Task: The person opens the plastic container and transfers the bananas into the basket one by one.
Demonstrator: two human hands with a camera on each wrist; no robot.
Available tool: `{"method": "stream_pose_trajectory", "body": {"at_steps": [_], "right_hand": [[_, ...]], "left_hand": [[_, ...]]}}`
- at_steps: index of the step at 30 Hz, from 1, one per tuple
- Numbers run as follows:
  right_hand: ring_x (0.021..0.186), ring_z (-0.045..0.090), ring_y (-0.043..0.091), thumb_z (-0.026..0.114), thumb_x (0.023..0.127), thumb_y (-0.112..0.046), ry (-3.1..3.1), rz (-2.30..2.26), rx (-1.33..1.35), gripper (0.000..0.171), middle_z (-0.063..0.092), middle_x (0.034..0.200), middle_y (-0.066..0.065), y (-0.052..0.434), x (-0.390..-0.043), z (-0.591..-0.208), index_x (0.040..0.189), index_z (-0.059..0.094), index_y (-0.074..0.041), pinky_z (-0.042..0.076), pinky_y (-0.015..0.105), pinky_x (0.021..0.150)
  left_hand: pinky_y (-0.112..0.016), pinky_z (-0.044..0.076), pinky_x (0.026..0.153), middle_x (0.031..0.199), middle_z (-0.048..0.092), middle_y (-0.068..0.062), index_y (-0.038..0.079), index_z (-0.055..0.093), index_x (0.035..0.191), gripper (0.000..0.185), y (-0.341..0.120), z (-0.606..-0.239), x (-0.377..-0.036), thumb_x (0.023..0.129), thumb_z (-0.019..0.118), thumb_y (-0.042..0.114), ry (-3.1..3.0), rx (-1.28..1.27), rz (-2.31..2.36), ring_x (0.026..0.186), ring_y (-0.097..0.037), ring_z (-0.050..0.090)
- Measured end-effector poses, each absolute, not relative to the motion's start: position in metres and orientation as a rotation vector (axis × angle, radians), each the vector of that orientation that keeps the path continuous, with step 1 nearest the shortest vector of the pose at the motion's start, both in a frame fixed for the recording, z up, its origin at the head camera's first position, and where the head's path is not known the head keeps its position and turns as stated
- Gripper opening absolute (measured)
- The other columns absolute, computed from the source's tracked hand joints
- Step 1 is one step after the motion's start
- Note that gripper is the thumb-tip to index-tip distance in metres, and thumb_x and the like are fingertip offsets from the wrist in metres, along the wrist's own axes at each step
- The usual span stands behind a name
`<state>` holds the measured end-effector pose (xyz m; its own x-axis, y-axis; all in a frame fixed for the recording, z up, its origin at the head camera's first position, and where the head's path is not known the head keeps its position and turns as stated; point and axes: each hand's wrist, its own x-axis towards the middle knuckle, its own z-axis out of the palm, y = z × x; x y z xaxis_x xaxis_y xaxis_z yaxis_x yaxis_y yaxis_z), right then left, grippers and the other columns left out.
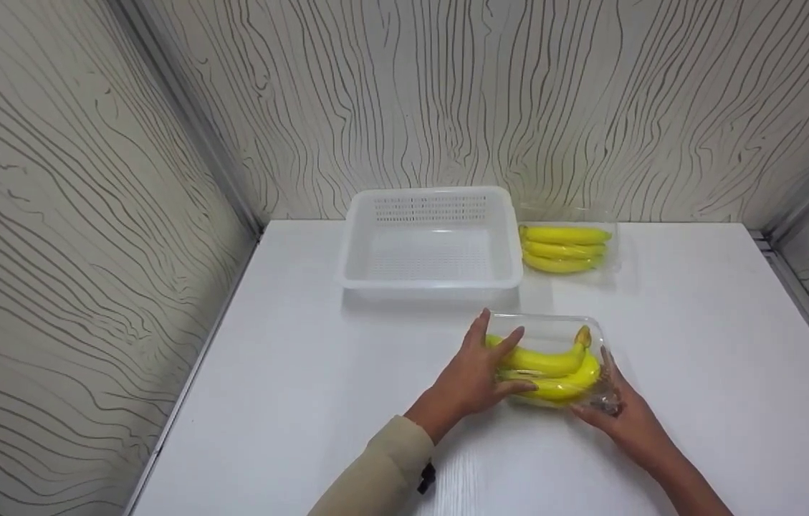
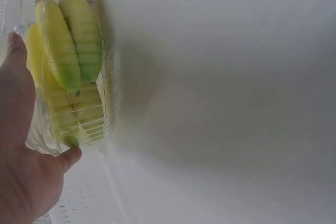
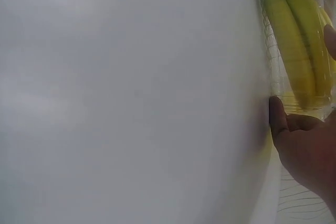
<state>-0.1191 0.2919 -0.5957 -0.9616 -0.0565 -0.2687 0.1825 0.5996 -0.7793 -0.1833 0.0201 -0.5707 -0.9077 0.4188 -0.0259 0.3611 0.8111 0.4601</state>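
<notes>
A clear plastic clamshell box (image 1: 544, 324) with yellow bananas (image 1: 544, 362) in it is between both hands in the head view. My left hand (image 1: 472, 374) grips its left end, fingers spread over the top and thumb along the near side. At the right end, my right hand (image 1: 628, 421) holds the box with the thumb near the front corner. The left wrist view shows the bananas (image 2: 60, 45) with greenish tips through the ribbed plastic. In the right wrist view, the right hand (image 3: 310, 142) touches the box's end, below two bananas (image 3: 294, 45).
A white plastic basket (image 1: 433, 279) with slotted walls stands at the back of the white table (image 1: 289, 401). Right beside it is another clear box of bananas (image 1: 565, 251). Patterned wall panels (image 1: 447, 93) enclose the table at the back and sides.
</notes>
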Motion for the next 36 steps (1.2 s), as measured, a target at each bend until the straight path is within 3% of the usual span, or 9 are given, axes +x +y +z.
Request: {"method": "stream_pose_trajectory", "body": {"at_steps": [8, 19, 28, 36], "right_hand": [[0.164, 0.008, 0.054, 0.076, 0.095, -0.056, 2.532, -1.31, 0.121, 0.12, 0.002, 0.181, 0.018, 0.292, -0.121, -0.594, 0.17, -0.015, -0.031, 0.015, 0.076, 0.127], [0.164, 0.01, 0.053, 0.077, 0.094, -0.055, 2.435, -1.33, 0.163, 0.121, 0.002, 0.181, 0.017, 0.295, -0.125, -0.593, 0.169, -0.017, -0.036, 0.019, 0.075, 0.127], [0.162, 0.02, 0.053, 0.078, 0.095, -0.052, 2.422, -1.348, 0.171, 0.121, 0.015, 0.178, 0.025, 0.297, -0.125, -0.594, 0.169, -0.016, -0.035, 0.023, 0.072, 0.127], [0.165, 0.01, 0.051, 0.078, 0.094, -0.051, 2.412, -1.362, 0.168, 0.12, 0.003, 0.181, 0.018, 0.296, -0.125, -0.595, 0.17, -0.013, -0.035, 0.019, 0.072, 0.129]], "left_hand": [[-0.037, 0.047, 0.123, 0.18, 0.016, -0.012, 0.053, 0.032, 0.163, 0.091, 0.02, -0.566, -0.185, 0.085, 0.073, 0.076, 2.885, 0.655, 0.654, 0.164, -0.03, 0.032], [-0.038, 0.049, 0.122, 0.179, 0.021, -0.014, 0.053, 0.036, 0.162, 0.086, 0.02, -0.561, -0.188, 0.087, 0.066, 0.08, 2.906, 0.652, 0.563, 0.16, -0.03, 0.04], [-0.039, 0.05, 0.121, 0.179, 0.022, -0.013, 0.053, 0.036, 0.162, 0.086, 0.022, -0.56, -0.189, 0.086, 0.064, 0.081, 2.904, 0.637, 0.535, 0.159, -0.03, 0.042], [-0.038, 0.05, 0.121, 0.178, 0.024, -0.015, 0.05, 0.038, 0.162, 0.085, 0.022, -0.557, -0.192, 0.087, 0.065, 0.08, 2.898, 0.652, 0.521, 0.159, -0.03, 0.041]]}}
